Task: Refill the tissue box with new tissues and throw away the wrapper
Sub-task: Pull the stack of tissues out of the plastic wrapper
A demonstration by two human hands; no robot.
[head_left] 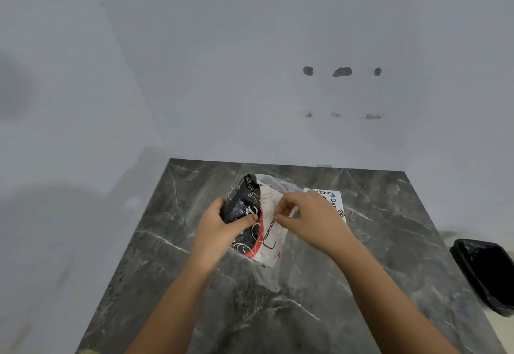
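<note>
We see both forearms reaching in from the bottom edge and meeting over the middle of the dark marbled tabletop (292,320). The left hand (219,223) wraps round the left side of the tissue pack (244,206). Its thumb lies across the black patterned face and its other fingers are curled underneath, out of our sight. The right hand (311,214) comes in from the right with the wrist slightly raised. Its fingers (281,210) are bent and pinch the wrapper (271,231) near the middle of the pack's white face. Both hands thus grip the same pack, which sits tilted just above or on the tabletop, and we cannot tell whether it touches.

Loose clear plastic trails from the pack toward us and also bunches at its far end, and its edges fade into the stone pattern. Behind the right hand lies a white printed item (335,200), mostly covered by the knuckles. We read only part of its lettering and cannot tell whether it is a box or a card.

A black bin (484,270) with a dark liner stands lower down to the right of the tabletop, cut off by the frame edge. The pale wall (250,75) behind carries three rough holes.
</note>
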